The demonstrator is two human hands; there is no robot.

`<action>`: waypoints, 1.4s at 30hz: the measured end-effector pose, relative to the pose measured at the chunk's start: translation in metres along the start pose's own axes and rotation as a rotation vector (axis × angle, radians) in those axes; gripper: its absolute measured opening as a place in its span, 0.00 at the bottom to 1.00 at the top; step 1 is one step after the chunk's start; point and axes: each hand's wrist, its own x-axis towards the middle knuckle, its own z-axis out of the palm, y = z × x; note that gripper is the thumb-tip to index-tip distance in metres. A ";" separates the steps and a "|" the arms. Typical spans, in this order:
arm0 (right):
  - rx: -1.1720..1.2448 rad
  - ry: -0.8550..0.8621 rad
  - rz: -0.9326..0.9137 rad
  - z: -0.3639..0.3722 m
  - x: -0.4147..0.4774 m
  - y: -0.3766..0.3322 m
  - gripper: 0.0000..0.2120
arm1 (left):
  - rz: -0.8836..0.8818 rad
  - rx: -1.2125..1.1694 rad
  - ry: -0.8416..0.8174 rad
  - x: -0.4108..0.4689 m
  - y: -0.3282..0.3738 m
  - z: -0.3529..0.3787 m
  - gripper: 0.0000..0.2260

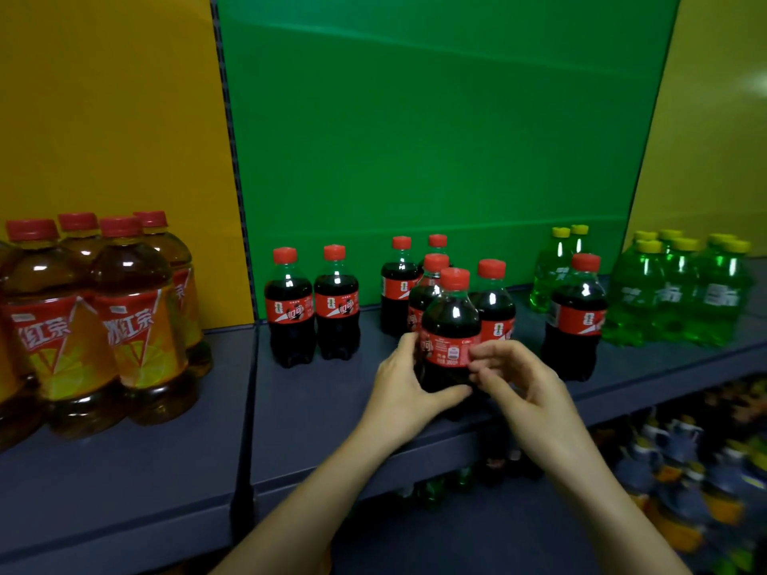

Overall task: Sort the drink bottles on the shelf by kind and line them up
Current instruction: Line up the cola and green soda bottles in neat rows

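A small cola bottle (450, 325) with a red cap and red label stands at the front of the blue shelf (315, 412). My left hand (404, 383) wraps its lower left side, thumb under the label. My right hand (527, 383) pinches the label's right edge with its fingertips. Several more cola bottles cluster just behind it (494, 300). Two colas (313, 305) stand side by side to the left. One cola (575, 317) stands alone to the right, in front of two green soda bottles (552, 267).
Large iced-tea bottles (83, 321) with red caps fill the shelf's left section before a yellow panel. A group of green soda bottles (680, 288) with yellow caps stands at far right. A green back panel (436, 139) rises behind. Lower shelves hold more drinks (680, 471).
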 end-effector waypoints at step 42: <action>-0.054 0.000 0.154 0.112 0.084 0.034 0.37 | -0.270 0.423 0.422 -0.018 -0.050 -0.118 0.35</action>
